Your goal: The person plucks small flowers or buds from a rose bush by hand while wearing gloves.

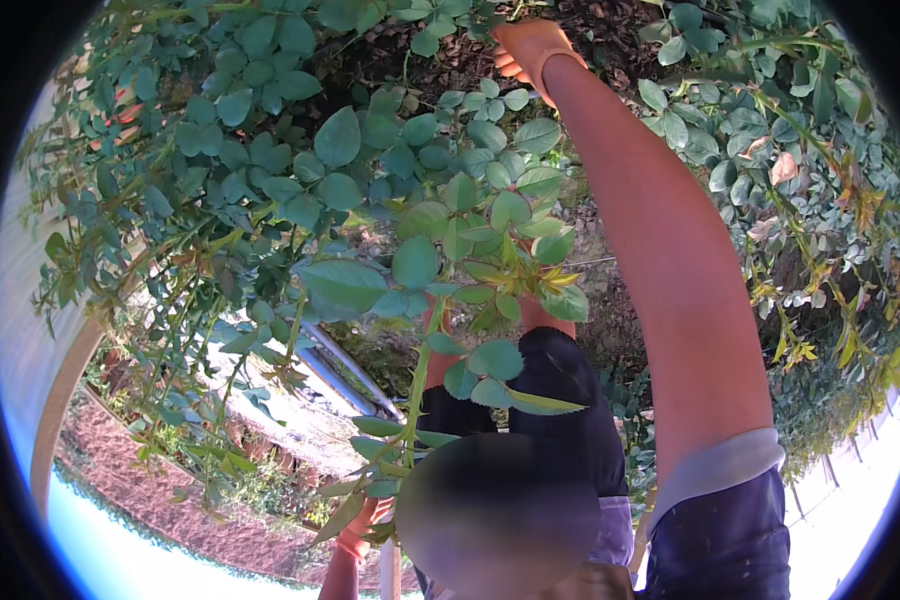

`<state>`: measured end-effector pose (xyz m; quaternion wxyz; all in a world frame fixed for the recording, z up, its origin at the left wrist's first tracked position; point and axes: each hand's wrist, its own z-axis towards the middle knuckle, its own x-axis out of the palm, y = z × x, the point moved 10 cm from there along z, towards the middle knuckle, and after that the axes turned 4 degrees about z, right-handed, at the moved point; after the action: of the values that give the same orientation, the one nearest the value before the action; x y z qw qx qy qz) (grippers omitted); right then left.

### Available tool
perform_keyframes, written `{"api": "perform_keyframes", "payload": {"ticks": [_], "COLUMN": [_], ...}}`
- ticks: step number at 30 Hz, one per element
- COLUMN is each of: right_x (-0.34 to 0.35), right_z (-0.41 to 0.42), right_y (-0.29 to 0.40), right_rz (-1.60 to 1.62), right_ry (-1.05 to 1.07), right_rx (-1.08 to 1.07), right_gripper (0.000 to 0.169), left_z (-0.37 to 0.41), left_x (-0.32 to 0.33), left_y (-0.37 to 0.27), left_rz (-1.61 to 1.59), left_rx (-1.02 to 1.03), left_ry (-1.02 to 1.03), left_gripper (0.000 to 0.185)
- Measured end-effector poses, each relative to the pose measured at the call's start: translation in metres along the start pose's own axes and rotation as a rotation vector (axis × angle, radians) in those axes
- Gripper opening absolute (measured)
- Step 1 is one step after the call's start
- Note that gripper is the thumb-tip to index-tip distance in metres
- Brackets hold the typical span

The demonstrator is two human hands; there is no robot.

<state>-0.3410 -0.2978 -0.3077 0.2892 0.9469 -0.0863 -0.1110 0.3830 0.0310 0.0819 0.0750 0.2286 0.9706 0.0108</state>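
Note:
My right hand [534, 51], in an orange glove, reaches to the top of the view, over dry leaf litter [450, 56] under the rose bushes. Its fingers are curled; leaves and the hand's own back hide whether they hold anything. Low in the view, my left hand [360, 525], also gloved, is beside a thorny rose stem [420, 375] and its lower leaves. Whether it grips that stem cannot be told. The stem rises in front of me to green leaflets and yellowish young shoots [525, 277].
Dense rose foliage [337, 135] fills the left and top, and more bushes [750, 135] stand right. Pipes [352, 371] run along the ground left of my legs. A reddish soil strip [157, 495] lies at lower left, near a curved frame [64, 405]. A pale post [390, 570] stands below.

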Motion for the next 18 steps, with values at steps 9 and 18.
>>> {"api": "perform_keyframes", "payload": {"ticks": [9, 18], "right_x": [-0.022, -0.066], "right_z": [-0.105, -0.13], "right_y": [0.062, -0.023], "right_rz": [-0.032, 0.004], "right_ry": [-0.152, -0.074], "right_rx": [-0.177, -0.102], "right_gripper": [0.046, 0.038], "left_z": [0.013, -0.007], "left_x": [-0.018, -0.013], "left_y": [-0.017, 0.081], "left_rz": [-0.088, -0.083], "left_rx": [0.015, 0.057], "left_ry": [-0.211, -0.375], "left_gripper": [0.034, 0.043]}}
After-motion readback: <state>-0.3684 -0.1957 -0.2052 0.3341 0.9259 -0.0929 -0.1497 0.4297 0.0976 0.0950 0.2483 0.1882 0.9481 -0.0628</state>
